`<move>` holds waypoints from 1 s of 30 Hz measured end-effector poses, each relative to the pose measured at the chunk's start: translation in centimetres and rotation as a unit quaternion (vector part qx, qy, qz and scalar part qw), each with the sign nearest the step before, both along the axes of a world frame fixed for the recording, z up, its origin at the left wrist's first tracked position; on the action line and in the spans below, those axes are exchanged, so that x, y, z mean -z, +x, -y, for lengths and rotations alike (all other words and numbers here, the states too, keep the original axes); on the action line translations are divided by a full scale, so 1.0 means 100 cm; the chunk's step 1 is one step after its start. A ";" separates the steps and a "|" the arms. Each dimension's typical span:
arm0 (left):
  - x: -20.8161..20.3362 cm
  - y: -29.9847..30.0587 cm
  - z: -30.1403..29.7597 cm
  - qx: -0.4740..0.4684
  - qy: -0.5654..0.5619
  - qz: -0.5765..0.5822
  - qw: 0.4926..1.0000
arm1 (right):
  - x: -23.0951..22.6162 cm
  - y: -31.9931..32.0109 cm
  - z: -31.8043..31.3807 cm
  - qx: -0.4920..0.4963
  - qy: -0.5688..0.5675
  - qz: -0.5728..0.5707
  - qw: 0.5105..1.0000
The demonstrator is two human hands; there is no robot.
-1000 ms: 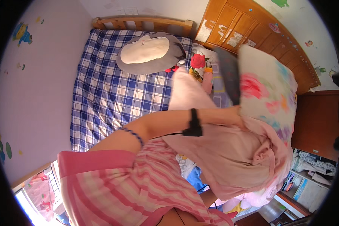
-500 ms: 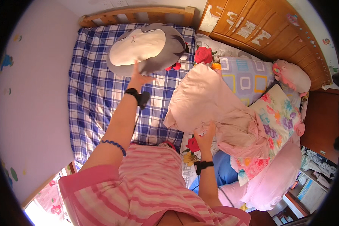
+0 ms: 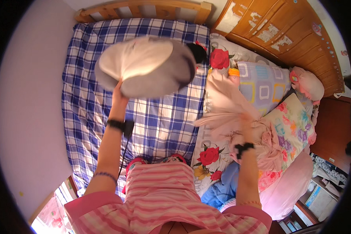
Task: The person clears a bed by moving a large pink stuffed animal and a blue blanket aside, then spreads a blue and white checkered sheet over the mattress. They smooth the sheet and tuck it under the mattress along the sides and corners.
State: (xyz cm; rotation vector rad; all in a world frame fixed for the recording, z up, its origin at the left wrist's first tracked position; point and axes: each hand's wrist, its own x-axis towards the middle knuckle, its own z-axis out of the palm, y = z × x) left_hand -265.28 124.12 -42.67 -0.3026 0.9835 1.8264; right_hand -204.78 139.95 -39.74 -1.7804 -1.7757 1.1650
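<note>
A grey and cream animal-shaped plush cushion, blurred by motion, tilts over the blue and white checked sheet. My left hand is closed on the cushion's near edge, where the cream fabric puckers into folds. Over on the right, a pale pink cloth is drawn into creases that run toward my right hand. That hand is smeared by motion, and its fingers appear closed on the cloth. A black strap circles each wrist.
A slatted wooden headboard and a brown panel with peeled patches stand behind the bed. To the right lie a squared-pattern pillow, a flowered pillow, a pink plush toy and blue fabric.
My left hand has taken hold of the plush cushion, which has shifted left and nearer. My right hand has moved right, dragging the pink cloth and uncovering more rose-print bedding.
</note>
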 end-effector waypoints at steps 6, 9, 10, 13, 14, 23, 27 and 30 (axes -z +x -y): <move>-0.062 0.035 0.266 0.018 -0.180 -0.072 0.981 | -0.220 0.143 -0.016 0.367 0.429 -0.028 0.825; -0.009 0.060 0.350 -0.024 -0.410 -0.057 0.910 | -0.136 0.060 -0.032 0.249 0.425 0.140 0.859; 0.022 0.064 0.359 -0.022 -0.407 -0.056 0.912 | -0.090 0.014 -0.033 0.224 0.266 0.150 0.926; 0.104 0.059 0.368 -0.012 -0.399 -0.066 0.915 | 0.047 -0.163 -0.069 0.030 0.063 -0.058 0.996; 0.122 0.053 0.369 -0.012 -0.435 -0.046 0.899 | 0.079 -0.225 -0.078 -0.044 0.119 -0.022 0.992; 0.077 0.055 0.358 0.017 -0.343 0.013 0.939 | 0.074 -0.399 0.005 -0.089 0.092 0.010 0.992; -0.022 0.062 0.312 0.014 -0.304 0.017 0.953 | 0.010 -0.281 0.011 0.038 -0.208 -0.301 0.930; -0.101 0.066 0.245 0.034 -0.211 -0.020 0.977 | -0.079 -0.147 0.000 0.090 0.039 -0.326 0.940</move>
